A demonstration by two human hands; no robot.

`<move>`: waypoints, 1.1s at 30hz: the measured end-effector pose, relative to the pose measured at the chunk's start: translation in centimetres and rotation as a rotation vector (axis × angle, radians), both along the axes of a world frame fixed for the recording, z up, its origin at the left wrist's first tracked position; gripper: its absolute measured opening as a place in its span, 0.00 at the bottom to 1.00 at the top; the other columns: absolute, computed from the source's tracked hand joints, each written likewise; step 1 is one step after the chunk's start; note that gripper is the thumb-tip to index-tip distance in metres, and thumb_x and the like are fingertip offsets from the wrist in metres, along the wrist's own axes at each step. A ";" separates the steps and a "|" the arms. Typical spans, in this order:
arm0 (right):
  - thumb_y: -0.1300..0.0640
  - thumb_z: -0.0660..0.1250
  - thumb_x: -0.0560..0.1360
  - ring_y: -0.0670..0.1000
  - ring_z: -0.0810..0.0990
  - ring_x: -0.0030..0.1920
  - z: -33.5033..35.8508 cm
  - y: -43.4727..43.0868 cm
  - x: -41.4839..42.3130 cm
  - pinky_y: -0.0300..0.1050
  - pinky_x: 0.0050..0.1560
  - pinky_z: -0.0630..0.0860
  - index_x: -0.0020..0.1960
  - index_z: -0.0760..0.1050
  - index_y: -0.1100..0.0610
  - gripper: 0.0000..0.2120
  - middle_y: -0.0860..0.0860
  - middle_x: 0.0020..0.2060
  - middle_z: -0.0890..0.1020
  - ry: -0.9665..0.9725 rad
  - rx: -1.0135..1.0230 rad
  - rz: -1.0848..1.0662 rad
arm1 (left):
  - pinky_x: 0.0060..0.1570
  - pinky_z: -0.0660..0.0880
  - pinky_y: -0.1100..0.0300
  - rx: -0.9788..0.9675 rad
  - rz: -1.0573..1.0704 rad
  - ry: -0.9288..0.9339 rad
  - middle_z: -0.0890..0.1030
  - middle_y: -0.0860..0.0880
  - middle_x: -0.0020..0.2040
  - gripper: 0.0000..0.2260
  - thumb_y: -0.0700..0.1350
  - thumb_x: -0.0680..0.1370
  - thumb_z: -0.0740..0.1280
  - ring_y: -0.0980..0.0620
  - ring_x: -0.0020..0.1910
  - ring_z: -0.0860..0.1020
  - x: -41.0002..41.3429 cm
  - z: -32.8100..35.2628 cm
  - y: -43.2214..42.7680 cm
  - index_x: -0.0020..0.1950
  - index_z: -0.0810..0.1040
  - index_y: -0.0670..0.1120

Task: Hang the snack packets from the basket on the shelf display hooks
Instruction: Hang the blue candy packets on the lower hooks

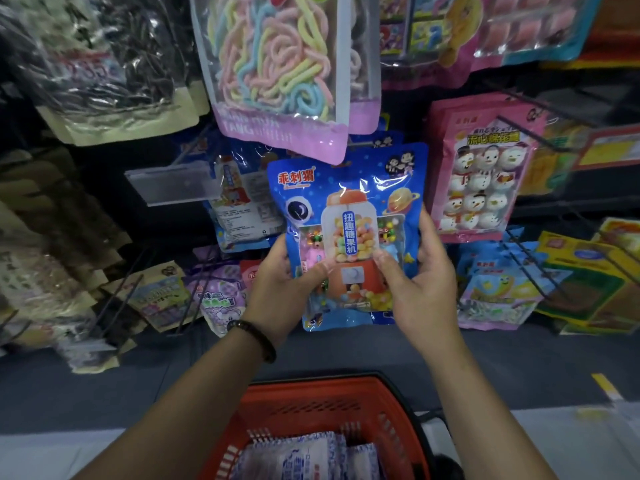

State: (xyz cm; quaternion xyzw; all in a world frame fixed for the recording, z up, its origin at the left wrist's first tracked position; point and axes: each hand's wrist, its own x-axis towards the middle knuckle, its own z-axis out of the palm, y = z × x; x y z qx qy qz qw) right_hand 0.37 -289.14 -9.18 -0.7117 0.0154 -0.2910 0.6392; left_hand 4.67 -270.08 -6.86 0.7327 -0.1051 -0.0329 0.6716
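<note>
Now hanging a blue packet (349, 216) at the shelf.
Both the left hand (277, 285) and right hand (420, 282) pinch its lower half, thumbs in front, above the red basket (325, 403). Next, I judge, its top hole must meet a hook, hidden behind the pink bag (277, 81).

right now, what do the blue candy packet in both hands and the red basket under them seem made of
Blue gumball-machine candy packet: looks like glossy plastic film, judging by white glare streaks and creases; a clear window shows coloured candies. Red mesh basket: likely moulded rigid plastic, matte, with a uniform slotted lattice wall.
</note>
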 end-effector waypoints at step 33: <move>0.62 0.70 0.80 0.44 0.83 0.50 -7.6 2.8 -3.7 0.46 0.48 0.80 0.62 0.80 0.52 0.12 0.46 0.52 0.83 0.151 -0.360 -0.040 | 0.49 0.83 0.45 0.007 0.343 0.217 0.82 0.48 0.44 0.11 0.51 0.76 0.75 0.49 0.38 0.80 3.0 -2.5 1.6 0.50 0.77 0.48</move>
